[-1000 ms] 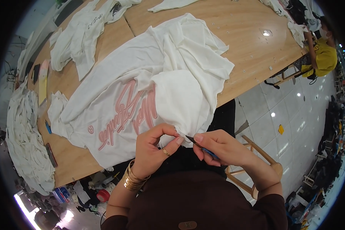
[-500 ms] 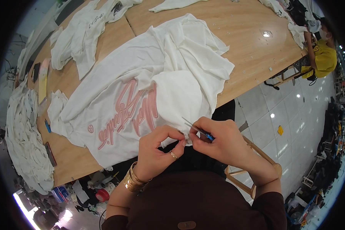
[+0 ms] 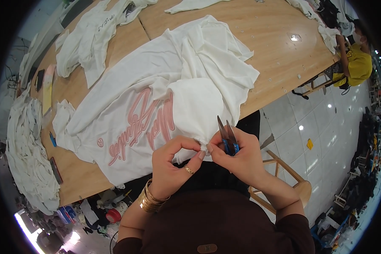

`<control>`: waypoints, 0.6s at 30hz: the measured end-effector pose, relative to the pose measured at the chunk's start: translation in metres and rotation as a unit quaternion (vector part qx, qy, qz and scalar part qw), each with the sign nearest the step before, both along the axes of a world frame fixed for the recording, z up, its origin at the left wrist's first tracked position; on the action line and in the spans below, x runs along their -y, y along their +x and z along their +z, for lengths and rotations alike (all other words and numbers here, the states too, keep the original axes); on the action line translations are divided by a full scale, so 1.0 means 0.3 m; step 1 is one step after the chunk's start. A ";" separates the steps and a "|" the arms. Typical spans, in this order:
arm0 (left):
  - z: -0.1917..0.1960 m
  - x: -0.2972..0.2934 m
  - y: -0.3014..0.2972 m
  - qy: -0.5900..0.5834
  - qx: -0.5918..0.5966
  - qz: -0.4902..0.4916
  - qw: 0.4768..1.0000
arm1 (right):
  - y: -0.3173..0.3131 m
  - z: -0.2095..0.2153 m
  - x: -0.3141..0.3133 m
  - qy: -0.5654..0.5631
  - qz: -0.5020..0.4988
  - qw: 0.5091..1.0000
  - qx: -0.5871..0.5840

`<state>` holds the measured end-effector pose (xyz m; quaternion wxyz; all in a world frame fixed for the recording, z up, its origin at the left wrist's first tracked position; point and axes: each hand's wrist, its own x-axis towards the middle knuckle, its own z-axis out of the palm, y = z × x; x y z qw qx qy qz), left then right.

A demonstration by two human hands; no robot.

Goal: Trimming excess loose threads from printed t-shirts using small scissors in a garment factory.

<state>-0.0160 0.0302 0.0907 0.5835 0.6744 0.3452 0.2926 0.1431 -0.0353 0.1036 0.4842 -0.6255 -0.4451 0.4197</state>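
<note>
- The white fabric garment with pink lettering point(image 3: 199, 101) is spread over the light-brown wooden table point(image 3: 279, 55); its gathered near edge point(image 3: 202, 142) is pinched by the left grip point(image 3: 171, 163) and the right grip point(image 3: 243, 154); the blue-handled metal scissors point(image 3: 225, 136) are also tucked in the right grip.
- Cloth could be nicked, as pointed blades are left parted just beside it; the edge could slip, since little of it is caught.
- Compared with half a second ago, the blades are spread and turned more upright; the garment's lie is almost unchanged.
</note>
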 end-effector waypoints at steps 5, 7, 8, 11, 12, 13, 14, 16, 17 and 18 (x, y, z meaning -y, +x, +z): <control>-0.011 0.002 -0.004 -0.047 0.024 0.023 0.998 | 0.045 0.127 -0.006 -0.143 0.053 0.988 0.013; -0.013 0.002 -0.004 -0.046 0.030 0.023 0.998 | 0.058 0.134 0.013 -0.146 0.045 0.988 0.011; -0.013 0.002 -0.002 -0.044 0.035 0.021 0.998 | 0.065 0.133 0.033 -0.118 0.104 0.984 0.082; -0.004 0.003 0.003 -0.041 0.027 0.016 0.999 | 0.050 0.126 0.065 -0.072 0.178 0.964 0.184; -0.003 0.003 0.005 -0.042 0.027 0.015 0.999 | 0.044 0.126 0.067 -0.054 0.194 0.955 0.217; -0.001 0.003 0.008 -0.030 0.027 0.017 0.999 | 0.042 0.138 0.062 -0.066 0.209 0.949 0.228; -0.003 0.005 0.008 -0.017 0.028 0.020 0.999 | 0.039 0.136 0.063 -0.066 0.208 0.949 0.229; -0.010 0.010 0.008 -0.006 0.028 0.020 0.999 | 0.035 0.133 0.067 -0.079 0.215 0.942 0.244; -0.010 0.010 0.009 0.003 0.026 0.020 0.999 | 0.034 0.132 0.068 -0.079 0.215 0.942 0.244; -0.010 0.011 0.010 0.004 0.026 0.020 0.999 | 0.033 0.129 0.069 -0.084 0.212 0.943 0.243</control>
